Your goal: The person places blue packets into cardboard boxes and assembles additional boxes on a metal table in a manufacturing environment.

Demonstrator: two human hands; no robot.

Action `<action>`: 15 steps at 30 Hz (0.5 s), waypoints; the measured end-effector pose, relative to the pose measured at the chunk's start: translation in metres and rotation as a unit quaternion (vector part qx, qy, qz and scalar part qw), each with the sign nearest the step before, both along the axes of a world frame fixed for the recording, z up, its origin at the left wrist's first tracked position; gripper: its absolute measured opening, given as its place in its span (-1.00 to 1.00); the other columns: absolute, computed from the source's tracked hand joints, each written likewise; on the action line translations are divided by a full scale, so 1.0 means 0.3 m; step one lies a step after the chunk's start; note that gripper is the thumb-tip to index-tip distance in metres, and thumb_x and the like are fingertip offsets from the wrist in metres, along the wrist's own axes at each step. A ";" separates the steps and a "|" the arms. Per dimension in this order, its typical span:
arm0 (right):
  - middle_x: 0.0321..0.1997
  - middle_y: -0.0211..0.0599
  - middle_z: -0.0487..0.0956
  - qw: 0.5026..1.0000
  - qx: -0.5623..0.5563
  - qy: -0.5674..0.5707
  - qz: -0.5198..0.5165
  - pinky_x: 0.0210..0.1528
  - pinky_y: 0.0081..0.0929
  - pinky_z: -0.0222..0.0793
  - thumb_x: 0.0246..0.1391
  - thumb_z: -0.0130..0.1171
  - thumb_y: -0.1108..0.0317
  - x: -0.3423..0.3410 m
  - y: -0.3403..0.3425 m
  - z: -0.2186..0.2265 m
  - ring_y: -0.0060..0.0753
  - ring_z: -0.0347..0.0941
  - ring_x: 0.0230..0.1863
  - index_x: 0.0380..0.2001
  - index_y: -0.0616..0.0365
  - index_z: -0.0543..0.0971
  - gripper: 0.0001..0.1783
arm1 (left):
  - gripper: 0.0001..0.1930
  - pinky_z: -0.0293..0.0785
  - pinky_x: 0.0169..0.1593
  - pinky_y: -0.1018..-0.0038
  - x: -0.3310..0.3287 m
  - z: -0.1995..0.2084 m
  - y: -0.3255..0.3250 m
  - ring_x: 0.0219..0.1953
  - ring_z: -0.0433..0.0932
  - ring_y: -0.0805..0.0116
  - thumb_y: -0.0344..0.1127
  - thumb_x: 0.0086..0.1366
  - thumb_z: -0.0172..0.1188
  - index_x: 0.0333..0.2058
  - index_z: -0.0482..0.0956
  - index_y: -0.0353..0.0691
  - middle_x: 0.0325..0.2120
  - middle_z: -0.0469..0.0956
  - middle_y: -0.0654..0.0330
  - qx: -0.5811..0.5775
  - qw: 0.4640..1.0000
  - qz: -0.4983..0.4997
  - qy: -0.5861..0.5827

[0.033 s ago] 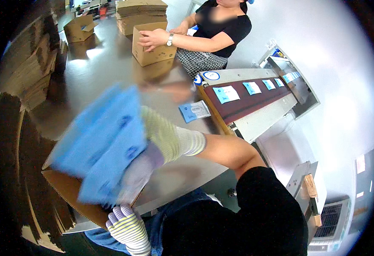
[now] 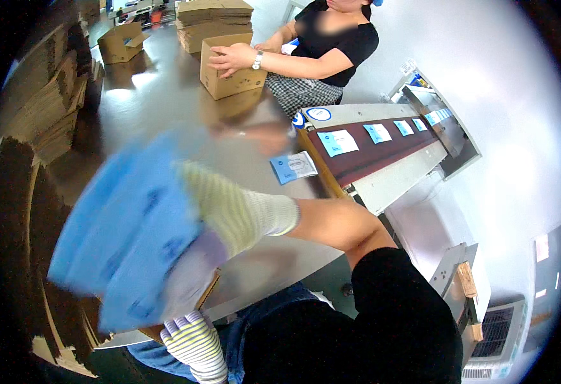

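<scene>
My right hand (image 2: 213, 208), in a yellow-and-white striped glove, grips a fanned stack of blue packets (image 2: 146, 237). The stack is blurred and tilted, hanging over an open cardboard box (image 2: 209, 289). Most of that box is hidden under the packets; a bit of its rim shows. Below, my left hand (image 2: 194, 347), in a similar striped glove, has its fingers curled at the box's near edge. On the metal table beyond my right wrist lies a single blue-and-white packet (image 2: 293, 168).
A conveyor belt (image 2: 370, 153) carries several blue-and-white packets on the right. Across the table, a co-worker's hands (image 2: 232, 59) hold a cardboard box (image 2: 229, 80). Flattened cartons (image 2: 213, 22) are stacked behind it, near another open box (image 2: 122, 45). More cardboard (image 2: 44, 109) stands at left.
My right hand has moved left and slightly down with the blue packets, which now cover more of the open box. My left hand has barely moved.
</scene>
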State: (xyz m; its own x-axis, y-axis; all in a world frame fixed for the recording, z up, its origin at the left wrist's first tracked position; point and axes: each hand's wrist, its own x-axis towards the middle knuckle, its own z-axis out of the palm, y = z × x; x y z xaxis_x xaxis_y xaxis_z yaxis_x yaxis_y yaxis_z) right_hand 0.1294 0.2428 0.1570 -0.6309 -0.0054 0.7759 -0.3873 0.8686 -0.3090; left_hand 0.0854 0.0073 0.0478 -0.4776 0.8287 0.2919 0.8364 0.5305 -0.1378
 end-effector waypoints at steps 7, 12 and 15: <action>0.00 -0.05 0.48 0.879 0.232 -0.413 -0.047 0.05 -0.18 0.33 -0.20 0.31 0.11 -0.336 -0.133 0.032 -0.18 0.43 0.03 -0.11 0.16 0.43 -0.42 | -0.86 0.32 -0.34 0.28 0.102 0.101 -0.007 -0.46 0.37 0.28 -0.18 0.05 0.02 -0.43 0.42 -0.04 -0.53 0.36 0.24 -0.028 0.996 -0.050 0.061; 0.17 0.12 0.33 0.816 0.252 -0.518 0.043 0.17 -0.13 0.27 -0.04 0.21 -0.05 -0.254 -0.136 -0.125 0.09 0.34 0.13 0.14 0.27 0.25 -0.19 | -0.90 0.29 -0.37 0.32 0.119 0.074 0.020 -0.47 0.37 0.34 -0.23 0.04 0.01 -0.44 0.42 -0.03 -0.54 0.35 0.28 0.001 0.998 -0.064 0.022; 0.17 -0.03 0.36 0.810 0.182 -0.553 0.072 0.12 -0.19 0.34 -0.04 0.22 -0.06 -0.232 -0.139 0.010 0.05 0.39 0.08 0.14 0.15 0.29 -0.24 | -0.89 0.29 -0.37 0.33 0.071 0.037 0.005 -0.48 0.37 0.33 -0.24 0.03 0.04 -0.44 0.43 -0.07 -0.55 0.35 0.27 0.014 0.998 -0.064 0.007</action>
State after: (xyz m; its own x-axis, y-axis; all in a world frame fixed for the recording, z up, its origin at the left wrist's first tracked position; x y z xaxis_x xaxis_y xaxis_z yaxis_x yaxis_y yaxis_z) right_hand 0.0599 0.2010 0.1599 -0.9113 -0.2413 -0.3336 -0.1532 0.9508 -0.2692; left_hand 0.1068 0.0089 0.0588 -0.3648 0.8736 0.3219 0.8955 0.4240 -0.1357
